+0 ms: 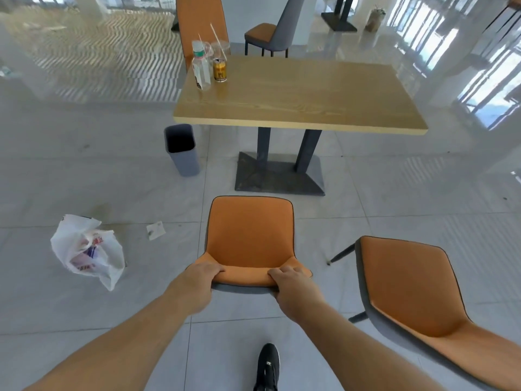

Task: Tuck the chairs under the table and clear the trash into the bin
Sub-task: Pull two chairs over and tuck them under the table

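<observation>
An orange chair (251, 230) stands in front of me, facing the wooden table (310, 91), a short way back from its near edge. My left hand (201, 273) and my right hand (290, 280) both grip the top of its backrest. A second orange chair (406, 280) stands at the right, angled away. A grey bin (183, 149) sits on the floor by the table's left corner. On the table's far left corner stand a clear bottle (201, 66), a gold can (220, 69) and plastic cups with straws (217, 48). A white plastic bag (87, 249) and a paper scrap (155, 230) lie on the floor at left.
A third orange chair (201, 26) stands behind the table's far left, and a grey chair (275, 32) further back. The table's dark pedestal base (279, 176) lies between the near chair and the far side. My black shoe (267, 365) is below the chair.
</observation>
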Demonstrator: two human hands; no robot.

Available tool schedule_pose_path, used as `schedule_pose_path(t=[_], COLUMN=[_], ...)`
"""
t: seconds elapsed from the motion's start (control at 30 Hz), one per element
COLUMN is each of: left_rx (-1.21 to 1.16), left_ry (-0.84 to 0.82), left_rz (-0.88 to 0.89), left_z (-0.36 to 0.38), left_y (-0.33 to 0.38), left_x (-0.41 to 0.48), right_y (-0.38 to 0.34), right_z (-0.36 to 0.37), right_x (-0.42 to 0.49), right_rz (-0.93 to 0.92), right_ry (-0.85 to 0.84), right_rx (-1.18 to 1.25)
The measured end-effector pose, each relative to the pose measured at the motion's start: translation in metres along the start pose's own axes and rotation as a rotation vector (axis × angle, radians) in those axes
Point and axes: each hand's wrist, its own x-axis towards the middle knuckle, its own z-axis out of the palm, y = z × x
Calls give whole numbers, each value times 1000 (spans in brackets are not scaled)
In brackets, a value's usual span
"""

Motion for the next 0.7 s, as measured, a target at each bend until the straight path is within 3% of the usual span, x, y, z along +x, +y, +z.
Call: schedule_pose_path(t=[0.3,0.7], left_rx=[-13,33], left_ry=[20,-46], left_rz=[27,91], left_z=[-64,-151], left_y=[-4,-19], left_x=[133,291], right_y=[33,53], right_z=[-70,-141], right_x=[132,274], right_rz=[66,219], right_ry=[-23,93], right_rx=[-6,36])
